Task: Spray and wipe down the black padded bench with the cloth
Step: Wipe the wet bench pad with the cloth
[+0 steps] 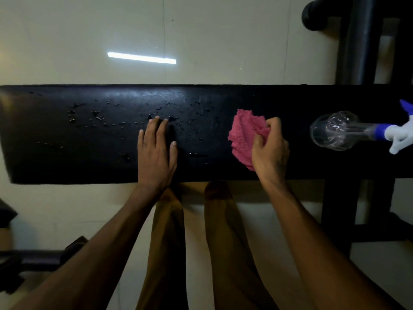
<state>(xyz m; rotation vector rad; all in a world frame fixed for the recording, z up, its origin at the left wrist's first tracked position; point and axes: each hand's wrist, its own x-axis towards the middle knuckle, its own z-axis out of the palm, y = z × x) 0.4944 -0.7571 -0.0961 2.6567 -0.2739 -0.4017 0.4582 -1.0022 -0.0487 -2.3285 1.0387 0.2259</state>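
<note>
Straight fingers of the left hand (155, 153) lie flat on the black bench (67, 135), among scattered wet drops (98, 115). Just right of it, the right hand (269, 151) curls its fingers round a bunched pink cloth (242, 135) resting on the padding. Farther right, a clear spray bottle (342, 130) lies on its side on the bench.

Pale tiled floor (223, 41) beyond hands, light-strip reflection (141, 58) on it; dark metal frame (357, 41) far right; brown trousers (169, 242) below.
</note>
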